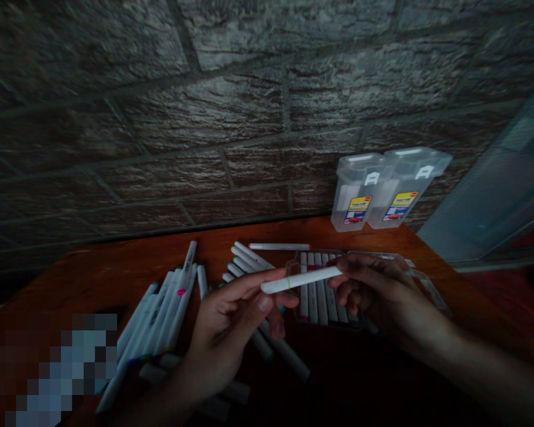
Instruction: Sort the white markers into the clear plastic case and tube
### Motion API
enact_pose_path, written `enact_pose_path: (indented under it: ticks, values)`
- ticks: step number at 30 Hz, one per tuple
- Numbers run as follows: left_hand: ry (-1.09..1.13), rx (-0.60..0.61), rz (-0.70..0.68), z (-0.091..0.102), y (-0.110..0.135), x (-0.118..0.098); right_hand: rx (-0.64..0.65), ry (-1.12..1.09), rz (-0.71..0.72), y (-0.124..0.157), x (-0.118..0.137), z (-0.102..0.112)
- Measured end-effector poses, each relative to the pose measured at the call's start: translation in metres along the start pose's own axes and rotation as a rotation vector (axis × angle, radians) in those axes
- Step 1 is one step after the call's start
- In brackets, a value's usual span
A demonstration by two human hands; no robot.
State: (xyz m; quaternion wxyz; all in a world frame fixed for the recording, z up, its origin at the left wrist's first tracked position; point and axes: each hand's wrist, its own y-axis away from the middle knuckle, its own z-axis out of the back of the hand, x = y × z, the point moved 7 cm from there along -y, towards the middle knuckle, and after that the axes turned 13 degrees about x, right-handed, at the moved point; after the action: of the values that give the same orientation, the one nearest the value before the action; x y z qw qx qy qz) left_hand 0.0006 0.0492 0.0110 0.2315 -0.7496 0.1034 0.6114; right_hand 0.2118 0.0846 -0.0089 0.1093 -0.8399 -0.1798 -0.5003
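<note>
A white marker (pixel 303 279) with a thin yellow-green ring is held nearly level between my two hands. My left hand (pixel 231 323) has its fingers around the marker's left end, thumb below and index finger behind. The fingertips of my right hand (pixel 382 290) pinch its right end. Behind and below the marker lies a clear plastic case (pixel 297 258) with several white markers in a row, partly covered by my right hand. Loose white markers (pixel 249 255) lie behind my left hand, and others are below it in shadow.
On the left of the wooden table (pixel 102 267) is a pile of white markers (pixel 160 314). One marker (pixel 279 247) lies alone near the back. Two clear lidded boxes (pixel 353 196) with labels stand by the brick wall (pixel 240 118). A pixelated patch hides the lower left.
</note>
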Motion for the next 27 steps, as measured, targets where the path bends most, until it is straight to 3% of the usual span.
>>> enact_pose_path:
  ticks: [14, 19, 27]
  values:
    - [0.104, -0.077, 0.031, 0.008, -0.005, 0.009, 0.082, 0.185, 0.152, 0.004, 0.013, -0.006]
    - [0.011, -0.115, 0.046, 0.011, -0.006, 0.008, 0.099, 0.223, 0.166, 0.005, 0.015, -0.007]
    - [-0.192, -0.044, 0.009, 0.002, -0.002, -0.003, 0.047, 0.079, 0.105, 0.001, 0.009, 0.000]
